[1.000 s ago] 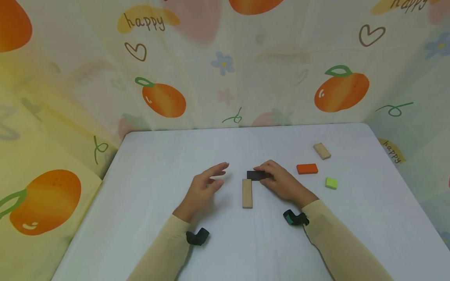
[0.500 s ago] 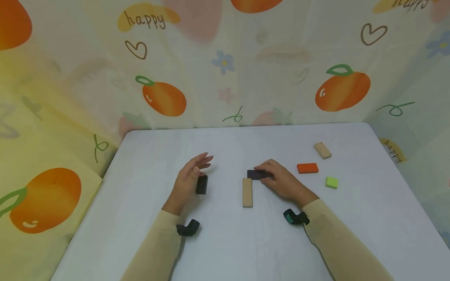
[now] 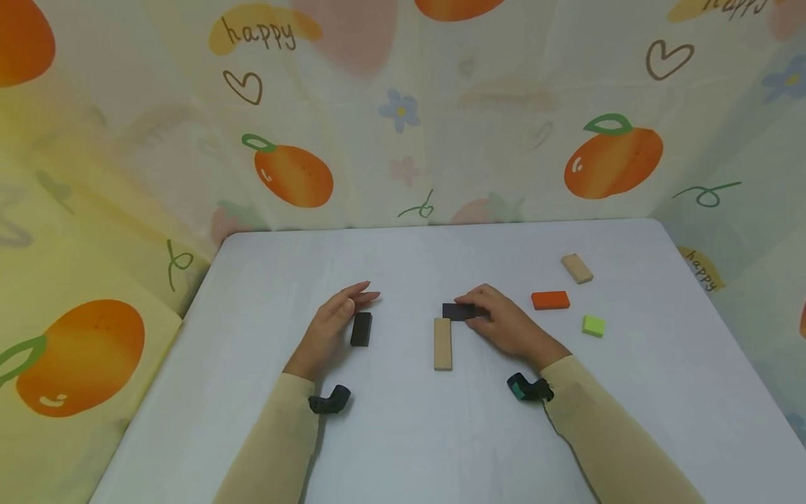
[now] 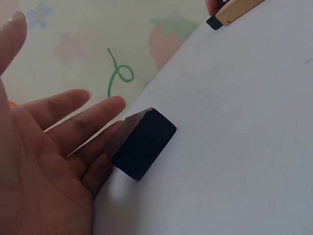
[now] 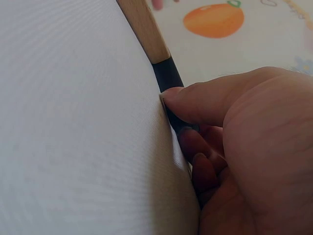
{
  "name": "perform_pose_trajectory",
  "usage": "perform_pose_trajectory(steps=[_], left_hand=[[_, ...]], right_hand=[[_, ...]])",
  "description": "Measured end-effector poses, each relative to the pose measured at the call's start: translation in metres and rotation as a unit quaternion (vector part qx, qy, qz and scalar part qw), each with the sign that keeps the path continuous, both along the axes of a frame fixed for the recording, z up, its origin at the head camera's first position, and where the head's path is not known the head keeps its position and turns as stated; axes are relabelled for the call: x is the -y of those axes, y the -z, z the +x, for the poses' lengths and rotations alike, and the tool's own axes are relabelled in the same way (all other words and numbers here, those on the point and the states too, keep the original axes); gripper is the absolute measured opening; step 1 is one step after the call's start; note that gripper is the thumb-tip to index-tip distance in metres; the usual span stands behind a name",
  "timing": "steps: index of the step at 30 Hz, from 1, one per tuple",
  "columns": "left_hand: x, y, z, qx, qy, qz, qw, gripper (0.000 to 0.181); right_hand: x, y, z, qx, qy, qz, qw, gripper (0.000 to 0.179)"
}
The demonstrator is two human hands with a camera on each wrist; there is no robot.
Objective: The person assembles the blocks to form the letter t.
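Observation:
My left hand (image 3: 322,333) lies just left of a black block (image 3: 362,330), fingers extended and slightly bent. The left wrist view shows the palm facing this block (image 4: 144,144), with the lower fingertips right at its side. My right hand (image 3: 508,327) pinches a second black block (image 3: 457,311) between thumb and fingers, which cover its right end. A plain wooden block (image 3: 443,344) points toward me below the left end of that black block. In the right wrist view the wooden block (image 5: 144,29) and the pinched black block (image 5: 167,74) meet end to side, low on the white surface.
Right of my right hand lie an orange block (image 3: 550,300), a small lime-green block (image 3: 593,326) and another wooden block (image 3: 577,268). The white tabletop (image 3: 403,434) ends at a fabric backdrop (image 3: 378,161) printed with oranges.
My left hand has moved left, away from the wooden block. The left black block, out of sight one second ago, now shows beside it. My right hand keeps its pinch in place.

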State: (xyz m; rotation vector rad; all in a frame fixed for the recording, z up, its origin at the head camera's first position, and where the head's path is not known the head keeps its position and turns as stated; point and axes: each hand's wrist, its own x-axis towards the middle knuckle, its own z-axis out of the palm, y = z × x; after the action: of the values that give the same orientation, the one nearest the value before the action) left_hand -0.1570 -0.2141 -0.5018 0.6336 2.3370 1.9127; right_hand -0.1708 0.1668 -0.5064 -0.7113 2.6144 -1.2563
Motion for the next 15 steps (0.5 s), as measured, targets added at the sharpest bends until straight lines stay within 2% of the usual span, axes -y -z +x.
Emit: perform_pose_trajectory(steps=[4,9,11,15], left_hand=[[0.003,0.0,-0.002,0.021,0.011,-0.03,0.9993,0.047],[0.007,-0.002,-0.002,0.074,0.018,-0.056,0.9955,0.043],[0.008,-0.002,-0.001,0.085,0.014,-0.072,0.9936,0.051],[0.011,-0.001,0.0,0.081,-0.002,-0.103,0.9914,0.07]], right_hand=[[0.0,-0.002,-0.001,0.003,0.001,0.001,1.0,0.044],[0.0,-0.001,-0.001,0.003,-0.002,-0.001,1.0,0.044],[0.0,-0.001,-0.001,0.004,-0.003,-0.002,1.0,0.044],[0.0,-0.001,0.0,0.004,-0.004,-0.002,1.0,0.044]])
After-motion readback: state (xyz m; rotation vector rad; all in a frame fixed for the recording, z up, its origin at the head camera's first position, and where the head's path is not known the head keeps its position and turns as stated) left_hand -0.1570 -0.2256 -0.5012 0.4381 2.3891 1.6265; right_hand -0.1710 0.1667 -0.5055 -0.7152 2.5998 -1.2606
